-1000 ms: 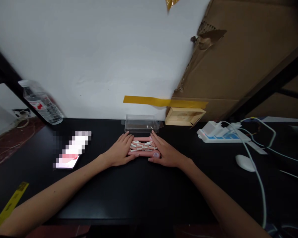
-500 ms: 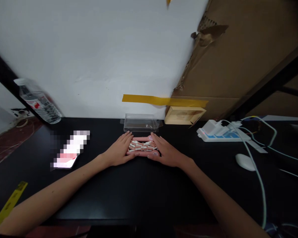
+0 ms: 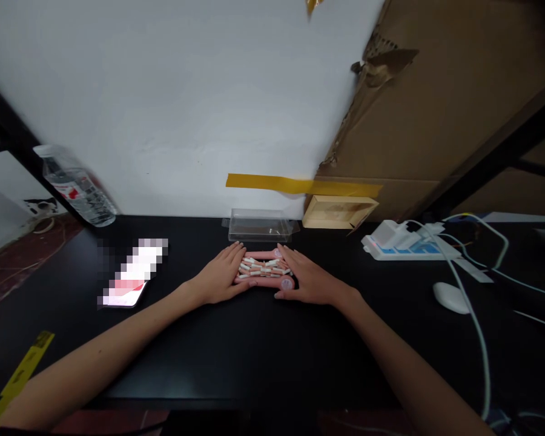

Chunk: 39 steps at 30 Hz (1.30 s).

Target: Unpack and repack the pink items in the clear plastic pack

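Note:
A beaded jump rope (image 3: 264, 268) lies bundled on the black table, its white and pink beads packed between two pink handles. One handle (image 3: 266, 282) runs along the near side and the other along the far side. Cupped round the bundle's left end is my left hand (image 3: 221, 275), fingers at the far handle and thumb along the near one. My right hand (image 3: 309, 277) closes round the right end, its fingertips by the far handle's end and its thumb just below the near handle's round end. The bundle's outer ends are hidden by my palms.
Behind the hands stand a clear plastic box (image 3: 258, 227) and a shallow tan box (image 3: 338, 212) against the wall. Leftward are a phone (image 3: 129, 284) and a water bottle (image 3: 79, 191). On the right are a power strip (image 3: 402, 247), a white mouse (image 3: 450, 297) and loose cables (image 3: 479, 339).
My right thumb has come slightly off the near handle, whose round end shows more now. The whole view has shifted a little; both hands stay at the bundle.

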Each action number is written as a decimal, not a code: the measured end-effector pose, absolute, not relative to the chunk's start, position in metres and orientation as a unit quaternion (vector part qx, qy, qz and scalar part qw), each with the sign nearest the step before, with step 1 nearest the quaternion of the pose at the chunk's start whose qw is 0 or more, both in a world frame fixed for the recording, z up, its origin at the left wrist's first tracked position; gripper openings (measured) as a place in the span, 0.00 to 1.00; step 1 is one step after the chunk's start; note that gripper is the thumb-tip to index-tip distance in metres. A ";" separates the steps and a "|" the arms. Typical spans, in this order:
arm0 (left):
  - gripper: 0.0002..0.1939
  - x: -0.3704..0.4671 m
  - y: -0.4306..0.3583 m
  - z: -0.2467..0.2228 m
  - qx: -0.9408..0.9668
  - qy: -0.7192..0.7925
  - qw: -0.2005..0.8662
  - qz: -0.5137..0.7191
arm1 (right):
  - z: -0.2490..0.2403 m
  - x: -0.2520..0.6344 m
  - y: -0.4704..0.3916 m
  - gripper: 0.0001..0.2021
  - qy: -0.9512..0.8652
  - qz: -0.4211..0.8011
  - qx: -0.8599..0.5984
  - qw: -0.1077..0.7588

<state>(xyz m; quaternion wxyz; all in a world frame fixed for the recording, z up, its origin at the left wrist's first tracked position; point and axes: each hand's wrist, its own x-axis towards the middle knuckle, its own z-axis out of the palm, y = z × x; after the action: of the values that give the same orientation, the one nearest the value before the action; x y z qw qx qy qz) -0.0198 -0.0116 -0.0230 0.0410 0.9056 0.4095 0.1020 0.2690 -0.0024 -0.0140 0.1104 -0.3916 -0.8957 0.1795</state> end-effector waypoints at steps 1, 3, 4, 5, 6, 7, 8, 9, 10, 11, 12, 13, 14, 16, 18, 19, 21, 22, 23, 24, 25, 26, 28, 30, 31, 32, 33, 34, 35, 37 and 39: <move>0.44 -0.021 -0.011 -0.021 0.910 0.403 0.041 0.089 | -0.014 0.270 -0.002 0.60 -0.896 0.180 -0.390 0.109; 0.43 -0.023 -0.011 -0.017 0.917 0.390 0.043 0.067 | -0.012 0.272 -0.001 0.60 -0.899 0.185 -0.383 0.103; 0.43 -0.024 -0.010 -0.015 0.920 0.385 0.046 0.060 | -0.012 0.273 0.000 0.59 -0.901 0.188 -0.379 0.099; 0.42 -0.025 -0.010 -0.013 0.922 0.381 0.050 0.054 | -0.011 0.274 0.000 0.59 -0.902 0.190 -0.375 0.096; 0.42 -0.026 -0.009 -0.012 0.924 0.376 0.055 0.050 | -0.011 0.275 0.001 0.58 -0.903 0.190 -0.373 0.095; 0.41 -0.027 -0.008 -0.011 0.925 0.371 0.064 0.047 | -0.011 0.275 0.001 0.58 -0.903 0.189 -0.373 0.098; 0.41 -0.028 -0.008 -0.009 0.926 0.367 0.073 0.045 | -0.012 0.276 0.002 0.58 -0.902 0.187 -0.375 0.102; 0.42 -0.029 -0.007 -0.008 0.927 0.364 0.084 0.043 | -0.012 0.276 0.002 0.58 -0.902 0.184 -0.376 0.106; 0.42 -0.029 -0.006 -0.007 0.926 0.363 0.095 0.042 | -0.013 0.276 0.002 0.58 -0.901 0.180 -0.379 0.108; 0.44 -0.030 -0.005 -0.005 0.925 0.364 0.105 0.042 | -0.014 0.275 0.002 0.58 -0.901 0.176 -0.381 0.106; 0.45 -0.029 -0.005 -0.003 0.922 0.368 0.113 0.043 | -0.015 0.274 0.001 0.58 -0.901 0.172 -0.384 0.102; 0.45 -0.028 -0.006 0.000 0.919 0.374 0.118 0.047 | -0.016 0.273 0.001 0.58 -0.901 0.169 -0.387 0.098; 0.44 -0.027 -0.006 0.002 0.916 0.380 0.119 0.054 | -0.018 0.271 0.001 0.58 -0.901 0.165 -0.390 0.096; 0.40 -0.021 -0.008 0.007 0.912 0.386 0.114 0.077 | -0.020 0.268 -0.001 0.58 -0.900 0.158 -0.395 0.100; 0.36 -0.013 -0.011 0.010 0.912 0.384 0.106 0.102 | -0.022 0.265 -0.001 0.58 -0.900 0.150 -0.394 0.114; 0.35 -0.008 -0.012 0.010 0.913 0.380 0.102 0.109 | -0.023 0.263 -0.002 0.57 -0.901 0.147 -0.390 0.119; 0.36 0.001 -0.012 0.007 0.914 0.378 0.093 0.113 | -0.025 0.262 -0.002 0.56 -0.903 0.146 -0.383 0.128; 0.37 0.005 -0.011 0.004 0.914 0.378 0.086 0.115 | -0.025 0.262 -0.001 0.55 -0.903 0.149 -0.381 0.133; 0.38 0.008 -0.010 0.000 0.914 0.381 0.076 0.120 | -0.026 0.262 -0.001 0.55 -0.902 0.152 -0.379 0.140; 0.39 0.011 -0.009 -0.004 0.913 0.382 0.069 0.126 | -0.026 0.262 0.000 0.54 -0.899 0.156 -0.379 0.151; 0.40 0.012 -0.008 -0.008 0.912 0.383 0.063 0.132 | -0.026 0.262 0.000 0.53 -0.896 0.160 -0.381 0.163; 0.40 0.013 -0.008 -0.012 0.912 0.382 0.057 0.138 | -0.026 0.263 0.000 0.51 -0.892 0.163 -0.384 0.176; 0.39 0.013 -0.007 -0.016 0.911 0.382 0.048 0.150 | -0.025 0.263 0.000 0.49 -0.885 0.167 -0.388 0.197; 0.38 0.013 -0.009 -0.018 0.908 0.385 0.039 0.162 | -0.023 0.263 -0.001 0.46 -0.879 0.172 -0.389 0.215; 0.38 0.013 -0.009 -0.019 0.906 0.388 0.038 0.168 | -0.022 0.262 -0.001 0.44 -0.877 0.174 -0.388 0.225; 0.38 0.013 -0.010 -0.019 0.904 0.390 0.039 0.172 | -0.021 0.261 -0.002 0.43 -0.874 0.176 -0.386 0.237; 0.39 0.013 -0.011 -0.019 0.902 0.392 0.041 0.175 | -0.021 0.260 -0.002 0.41 -0.870 0.179 -0.385 0.251; 0.39 0.014 -0.012 -0.020 0.900 0.395 0.044 0.177 | -0.020 0.260 -0.002 0.39 -0.866 0.181 -0.383 0.265; 0.39 0.015 -0.012 -0.021 0.897 0.401 0.045 0.180 | -0.020 0.259 -0.002 0.38 -0.862 0.181 -0.381 0.280; 0.39 0.017 -0.012 -0.023 0.886 0.422 0.040 0.188 | -0.019 0.258 -0.002 0.35 -0.857 0.182 -0.372 0.306; 0.37 0.019 -0.012 -0.025 0.872 0.447 0.033 0.198 | -0.019 0.257 -0.002 0.33 -0.855 0.185 -0.359 0.325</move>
<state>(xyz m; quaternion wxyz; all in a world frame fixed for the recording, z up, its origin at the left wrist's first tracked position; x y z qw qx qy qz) 0.0186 -0.0125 -0.0251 0.0329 0.8719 0.4468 0.1977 0.2566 -0.0018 -0.0195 0.3248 -0.3594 -0.8551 0.1847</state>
